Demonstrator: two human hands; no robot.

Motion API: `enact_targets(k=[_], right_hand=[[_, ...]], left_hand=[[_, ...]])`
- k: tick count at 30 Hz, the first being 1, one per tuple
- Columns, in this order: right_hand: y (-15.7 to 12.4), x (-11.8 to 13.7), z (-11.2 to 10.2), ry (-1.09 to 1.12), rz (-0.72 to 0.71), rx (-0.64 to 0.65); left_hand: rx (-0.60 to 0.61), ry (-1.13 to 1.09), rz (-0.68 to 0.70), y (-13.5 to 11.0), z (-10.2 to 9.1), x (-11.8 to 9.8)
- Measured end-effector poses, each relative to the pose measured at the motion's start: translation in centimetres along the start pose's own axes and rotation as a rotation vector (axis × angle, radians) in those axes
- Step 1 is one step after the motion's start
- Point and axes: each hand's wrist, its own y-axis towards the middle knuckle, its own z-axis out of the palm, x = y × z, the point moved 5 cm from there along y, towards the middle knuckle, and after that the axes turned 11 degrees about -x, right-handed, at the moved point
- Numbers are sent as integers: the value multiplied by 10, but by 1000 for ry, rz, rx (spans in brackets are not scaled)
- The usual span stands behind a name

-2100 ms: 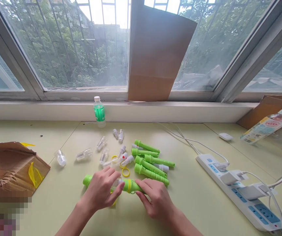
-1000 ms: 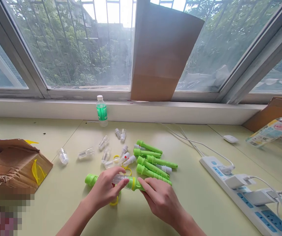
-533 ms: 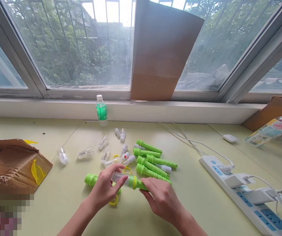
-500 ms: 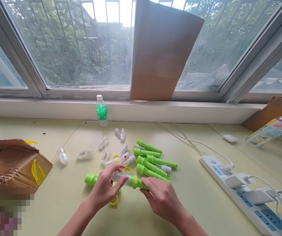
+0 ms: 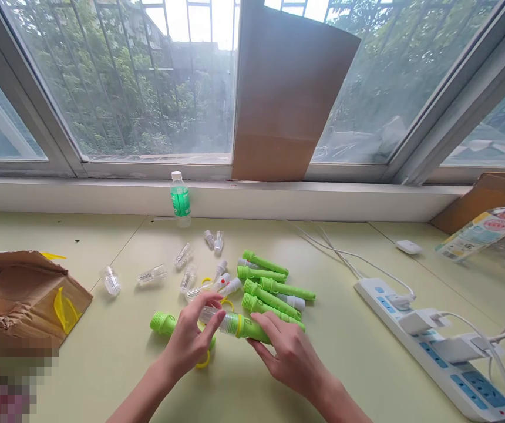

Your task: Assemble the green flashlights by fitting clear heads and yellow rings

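My left hand (image 5: 192,336) is closed around a clear plastic tube (image 5: 225,322) with a ribbed end. The fingers of my right hand (image 5: 291,351) grip a green plastic handle (image 5: 253,330), which is joined end to end with the tube. A yellow ring (image 5: 239,325) sits at their joint. Beneath my left hand lies another green handle (image 5: 163,322), partly covered, with a yellow ring (image 5: 203,359) beside it. Several green handles (image 5: 274,298) lie in a loose pile beyond my right hand. Clear tubes (image 5: 152,274) are scattered beyond my left hand.
A cardboard box (image 5: 27,299) stands at the left. Toward the window is an upright bottle with a green label (image 5: 181,201). A white power strip (image 5: 437,352) with plugs and cables runs along the right, near a larger labelled bottle (image 5: 484,231).
My right hand's fingers have shifted along the green handle, so more of it shows beside the yellow ring. My left hand keeps its hold on the clear tube. The view has shifted slightly.
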Motion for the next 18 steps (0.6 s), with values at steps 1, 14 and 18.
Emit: enact_targets(k=[1,14,18], right_hand=[[0,0,0,-1,-1,-3],[4,1,-4,-10,-41,-35],[3,1,-2,-33,-55,-32]], left_hand=[[-2,-1,1,0,1,1],[-45,-72,-45,2,-2,-1],[-53,-85,-52,3,-4,0]])
